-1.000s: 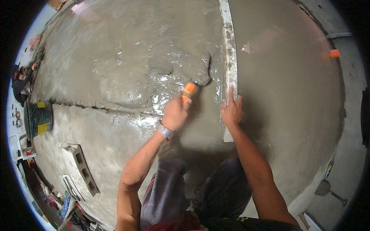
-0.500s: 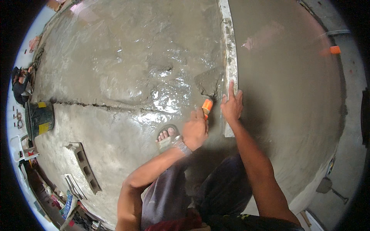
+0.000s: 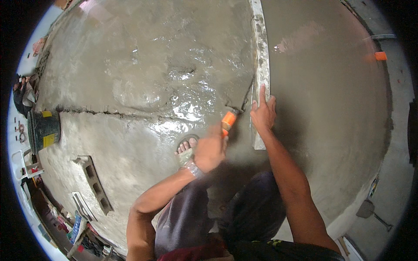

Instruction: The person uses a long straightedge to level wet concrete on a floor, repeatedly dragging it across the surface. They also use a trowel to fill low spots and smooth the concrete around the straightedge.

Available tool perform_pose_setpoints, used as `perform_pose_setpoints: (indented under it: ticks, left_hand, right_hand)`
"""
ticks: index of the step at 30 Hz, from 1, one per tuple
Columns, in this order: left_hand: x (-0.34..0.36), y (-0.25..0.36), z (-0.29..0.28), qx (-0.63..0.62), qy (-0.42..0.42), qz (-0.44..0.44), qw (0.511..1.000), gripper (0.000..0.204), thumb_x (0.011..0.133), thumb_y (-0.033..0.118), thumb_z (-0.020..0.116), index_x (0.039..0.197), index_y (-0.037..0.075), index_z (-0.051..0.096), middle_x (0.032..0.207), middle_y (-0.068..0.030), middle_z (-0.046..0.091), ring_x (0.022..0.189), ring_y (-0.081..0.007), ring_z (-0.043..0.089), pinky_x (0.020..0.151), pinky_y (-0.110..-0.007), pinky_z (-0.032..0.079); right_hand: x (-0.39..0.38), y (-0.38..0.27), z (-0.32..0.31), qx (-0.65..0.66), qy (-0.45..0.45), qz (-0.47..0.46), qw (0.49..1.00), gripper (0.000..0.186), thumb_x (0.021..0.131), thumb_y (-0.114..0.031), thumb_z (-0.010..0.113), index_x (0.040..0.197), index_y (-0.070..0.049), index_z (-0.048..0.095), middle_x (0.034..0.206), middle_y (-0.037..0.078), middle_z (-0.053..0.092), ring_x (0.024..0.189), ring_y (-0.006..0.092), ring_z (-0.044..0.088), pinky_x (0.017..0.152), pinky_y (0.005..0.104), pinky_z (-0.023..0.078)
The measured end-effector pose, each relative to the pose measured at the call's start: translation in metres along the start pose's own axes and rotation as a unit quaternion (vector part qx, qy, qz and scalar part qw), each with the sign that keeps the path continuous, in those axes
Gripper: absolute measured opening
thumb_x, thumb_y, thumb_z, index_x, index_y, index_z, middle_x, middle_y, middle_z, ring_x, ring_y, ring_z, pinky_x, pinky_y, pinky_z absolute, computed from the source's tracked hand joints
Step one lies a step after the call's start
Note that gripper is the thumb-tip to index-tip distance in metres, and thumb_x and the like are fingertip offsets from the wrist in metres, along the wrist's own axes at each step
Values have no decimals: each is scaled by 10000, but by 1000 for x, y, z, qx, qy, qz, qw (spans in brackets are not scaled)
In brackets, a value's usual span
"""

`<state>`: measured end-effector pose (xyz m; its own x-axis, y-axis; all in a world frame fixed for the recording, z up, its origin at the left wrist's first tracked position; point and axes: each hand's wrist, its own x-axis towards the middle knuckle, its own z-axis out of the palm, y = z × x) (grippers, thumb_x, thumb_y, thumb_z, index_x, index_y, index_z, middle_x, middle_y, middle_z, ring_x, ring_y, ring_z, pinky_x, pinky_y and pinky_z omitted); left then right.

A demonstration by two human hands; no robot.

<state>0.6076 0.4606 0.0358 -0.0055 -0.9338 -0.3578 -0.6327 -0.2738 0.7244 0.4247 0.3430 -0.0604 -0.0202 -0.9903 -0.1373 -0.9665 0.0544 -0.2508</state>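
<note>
My left hand (image 3: 210, 150), with a watch on its wrist, is closed around the orange handle of a trowel (image 3: 229, 118). The trowel's blade is mud-coated and seen nearly edge-on, beside a long, cement-smeared straightedge (image 3: 262, 56). On the near part of that straightedge rests my right hand (image 3: 263, 115), its index finger stretched along the top and the thumb and other fingers at the sides. Wet grey cement (image 3: 174, 87) surrounds the trowel, glossy and uneven to the left. Right of the straightedge the cement surface (image 3: 331, 100) looks smoother.
My sandalled foot (image 3: 186, 145) stands left of the trowel. Further left are a black bucket (image 3: 45, 130), a hollow concrete block (image 3: 96, 185) and another person (image 3: 22, 95). An orange object (image 3: 380, 56) lies at the right edge, with a shovel-like tool (image 3: 368, 209) lower down.
My left hand has drawn back toward me and left with the trowel, whose blade has turned from broad to nearly edge-on. The right hand stays on the straightedge.
</note>
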Motion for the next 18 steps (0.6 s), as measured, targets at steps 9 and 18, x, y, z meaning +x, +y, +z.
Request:
perform_pose_setpoints:
  ticks: [9,18]
  left_hand:
    - [58,-130,-114,139,268,-63,951,348,886,203,561,1151,-12,491,1018,-264,591,910,-443,579,762,-489,471]
    - [28,-206,-131,179,271,-145,934,258,872,214,563,1012,5,503,939,-241,596,849,-428,589,706,-496,476]
  right_hand:
    - [-1,-3,4,8,9,5,1000,767,840,-200,605,1486,-252,196,1142,219,430,1027,393,496,846,467,450]
    - [1,2,12,34,-2,8,999,766,850,-196,598,1490,-266,184,1232,269,404,1090,438,491,903,485,434]
